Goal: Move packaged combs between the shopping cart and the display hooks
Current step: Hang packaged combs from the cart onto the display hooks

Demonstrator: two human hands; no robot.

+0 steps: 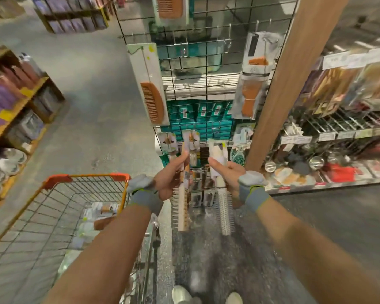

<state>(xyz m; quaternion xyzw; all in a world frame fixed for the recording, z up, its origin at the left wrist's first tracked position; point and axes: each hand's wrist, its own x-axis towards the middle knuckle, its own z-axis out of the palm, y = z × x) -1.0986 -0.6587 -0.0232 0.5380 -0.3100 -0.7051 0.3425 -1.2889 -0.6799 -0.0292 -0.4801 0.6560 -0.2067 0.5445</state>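
My left hand [170, 176] grips a packaged wooden comb [181, 212] by its card, teeth hanging down. My right hand [225, 173] holds a packaged white comb [224, 212] the same way. Both are raised in front of the low part of the wire display grid [204, 69]. Orange combs in packages hang on the grid's hooks: one at the left edge [150, 102], one at the right [249, 99], one at the top [170, 6]. The orange-rimmed shopping cart [86, 178] stands at lower left with several packages [97, 216] inside.
A wooden post [294, 69] rises right of the grid. Shelves of kitchen goods [338, 150] fill the right side. Shelves with bottles and bowls [11, 110] line the left aisle. Small packaged items [195, 189] hang low on the grid behind my hands. My shoes [180, 294] show on the floor.
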